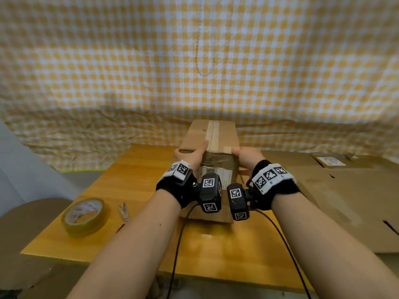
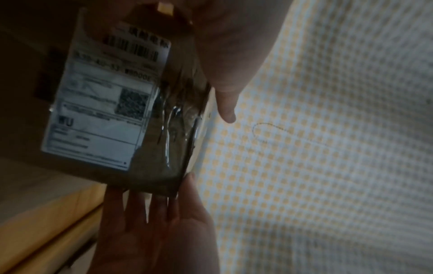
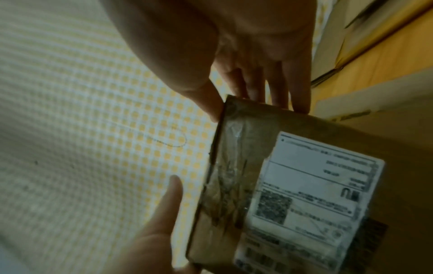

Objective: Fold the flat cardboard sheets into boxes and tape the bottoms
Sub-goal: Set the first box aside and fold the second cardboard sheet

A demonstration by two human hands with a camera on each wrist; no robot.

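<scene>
A brown cardboard box [image 1: 194, 134] stands on the wooden table [image 1: 133, 169], its long side running away from me. A strip of tape [image 1: 212, 131] covers the seam on its top face. A white shipping label [image 1: 216, 175] sits on the near end under wrinkled clear tape. My left hand [image 1: 190, 157] grips the near top left corner, thumb on top. My right hand [image 1: 248, 158] grips the near top right corner, thumb on top and fingers [image 3: 255, 85] down the side. The left wrist view shows the label [image 2: 100, 111] and my left thumb [image 2: 226, 107] at the top edge.
A roll of clear tape [image 1: 84, 214] and small snips [image 1: 123, 210] lie on the table to the left. Flat cardboard sheets [image 1: 336, 190] are spread to the right. A yellow checked cloth [image 1: 194, 61] hangs close behind the box. Camera cables [image 1: 179, 244] run under my forearms.
</scene>
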